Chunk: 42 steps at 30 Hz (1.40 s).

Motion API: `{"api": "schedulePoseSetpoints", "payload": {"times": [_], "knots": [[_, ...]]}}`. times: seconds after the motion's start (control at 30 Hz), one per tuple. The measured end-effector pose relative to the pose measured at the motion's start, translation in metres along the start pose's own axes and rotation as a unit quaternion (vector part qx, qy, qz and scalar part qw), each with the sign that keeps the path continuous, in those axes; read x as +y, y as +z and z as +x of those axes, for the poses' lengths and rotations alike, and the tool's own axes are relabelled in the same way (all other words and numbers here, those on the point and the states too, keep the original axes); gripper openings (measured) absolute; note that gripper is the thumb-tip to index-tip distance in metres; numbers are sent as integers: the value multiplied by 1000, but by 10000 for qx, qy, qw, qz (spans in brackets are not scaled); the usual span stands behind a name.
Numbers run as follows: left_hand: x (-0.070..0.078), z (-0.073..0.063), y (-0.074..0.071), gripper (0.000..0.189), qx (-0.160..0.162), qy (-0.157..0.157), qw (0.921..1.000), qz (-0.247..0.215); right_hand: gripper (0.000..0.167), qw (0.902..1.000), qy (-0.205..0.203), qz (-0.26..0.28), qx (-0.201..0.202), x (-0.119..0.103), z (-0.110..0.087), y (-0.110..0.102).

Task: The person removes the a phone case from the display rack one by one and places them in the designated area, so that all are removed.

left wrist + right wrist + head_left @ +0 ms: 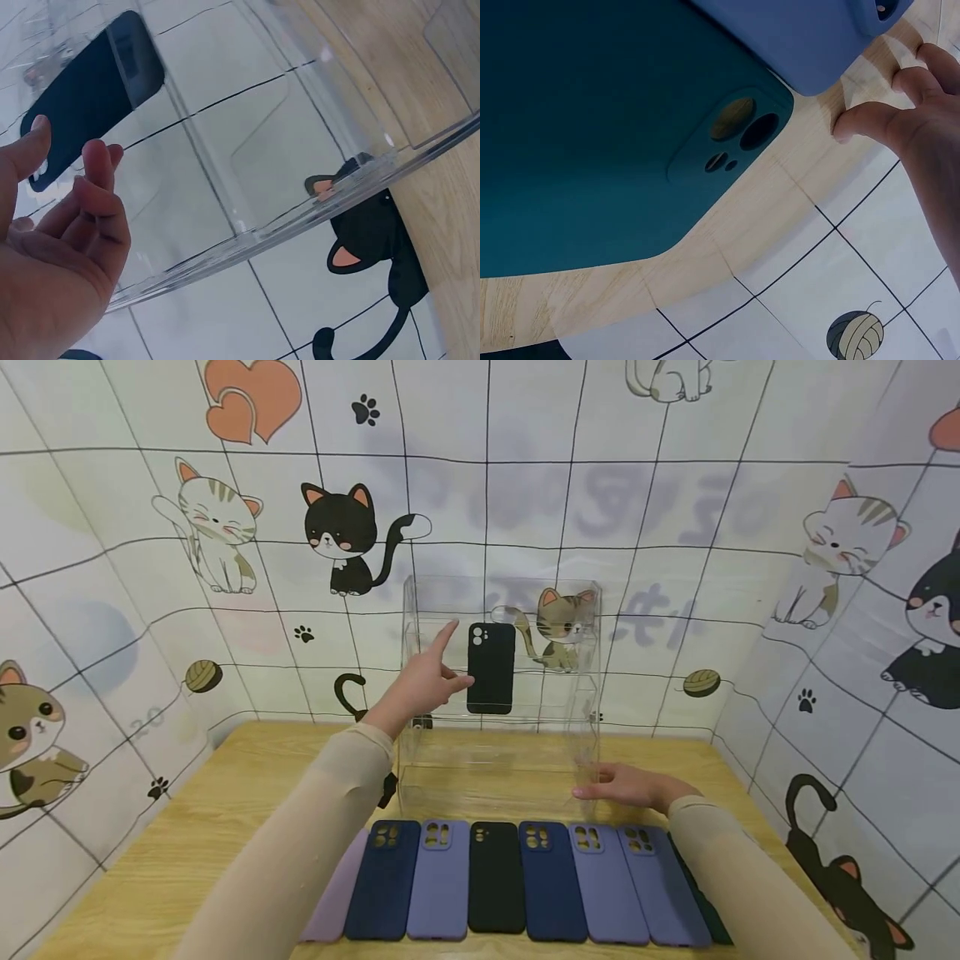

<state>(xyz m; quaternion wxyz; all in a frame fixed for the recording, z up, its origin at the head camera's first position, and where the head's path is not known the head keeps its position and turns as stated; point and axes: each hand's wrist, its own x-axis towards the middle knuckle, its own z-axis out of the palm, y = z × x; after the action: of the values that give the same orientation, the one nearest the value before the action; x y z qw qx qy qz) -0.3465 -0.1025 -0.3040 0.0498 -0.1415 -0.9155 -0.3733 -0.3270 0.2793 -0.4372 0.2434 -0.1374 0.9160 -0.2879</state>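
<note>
A black phone case (491, 668) stands upright on an upper level of a clear acrylic display rack (495, 807). Just left of it is my left hand (424, 683), index finger extended upward and thumb pointing at the case's edge. The left wrist view shows the thumb overlapping the camera end of this case (97, 97), with the other fingers loosely bent and nothing between them. Low at the rack's right side, my right hand (630, 785) rests with fingers relaxed, fingertips right at the clear side panel. In the right wrist view, its thumb and fingers are spread over the wood.
In front of the rack lies a row of several phone cases: pinkish purple (337, 893), navy (384, 881), lavender (438, 885), black (497, 881) and others. A dark green case (630, 150) lies at the right end, partly under my right forearm. Cat-patterned sheeting (465, 502) surrounds the wooden table (247, 768).
</note>
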Motion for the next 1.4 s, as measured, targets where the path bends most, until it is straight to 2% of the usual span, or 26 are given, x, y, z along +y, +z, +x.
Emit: {"api": "schedulePoseSetpoints", "payload": {"times": [0.27,0.43,0.53,0.73,0.97,1.17,1.4], "knots": [[2,8,5,102,167,167,9977,635,97,10000,-49,7,27,-4,1,2],[6,11,6,99,148,316,9958,848,96,10000,-56,-18,-3,-4,2,3],[5,11,7,98,231,310,9957,846,96,10000,-34,-15,-41,-4,3,2],[0,14,9,99,388,311,9973,543,98,10000,32,-23,-47,-6,2,1],[-1,20,10,99,523,522,9959,513,95,10000,-41,-19,-50,-6,-1,0],[-3,19,11,98,643,576,9959,257,95,10000,-57,41,-41,-1,0,2],[0,16,8,96,896,552,9941,256,96,10000,-36,28,-37,0,1,3]]}}
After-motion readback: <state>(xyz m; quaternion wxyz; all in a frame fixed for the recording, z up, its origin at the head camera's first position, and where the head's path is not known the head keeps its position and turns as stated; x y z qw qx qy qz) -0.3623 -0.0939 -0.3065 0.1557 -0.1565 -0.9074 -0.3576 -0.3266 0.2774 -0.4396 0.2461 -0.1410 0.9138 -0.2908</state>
